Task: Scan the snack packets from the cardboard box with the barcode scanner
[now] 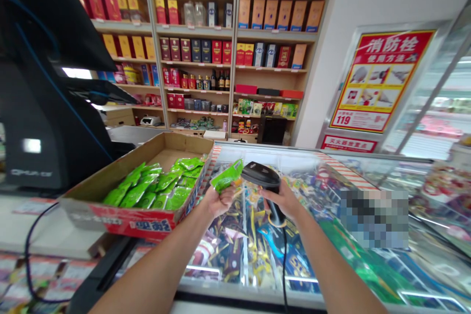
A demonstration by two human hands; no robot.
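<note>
Left hand: [218, 201] fingers and thumb pinch a green packet [227, 176] by its lower end.
Right hand: [281, 201] fingers wrapped closed around the grip of a handheld barcode scanner [262, 174].
Packet position: raised over the freezer edge, just beside the scanner head.
Scanner cable: [284, 274] black, hanging from the scanner base down past the freezer front.
Cardboard tray: [125, 221] on the tabletop [33, 225] left of the hands, holding matching green packets [154, 186].
Glass-topped freezer: [279, 159] below the hands, filled with bagged snacks [243, 245].
Background: wooden shelves [195, 29] of boxed liquor; red fire-hydrant instruction poster [380, 81] on the right; black checkout terminal [37, 108] on the left.
</note>
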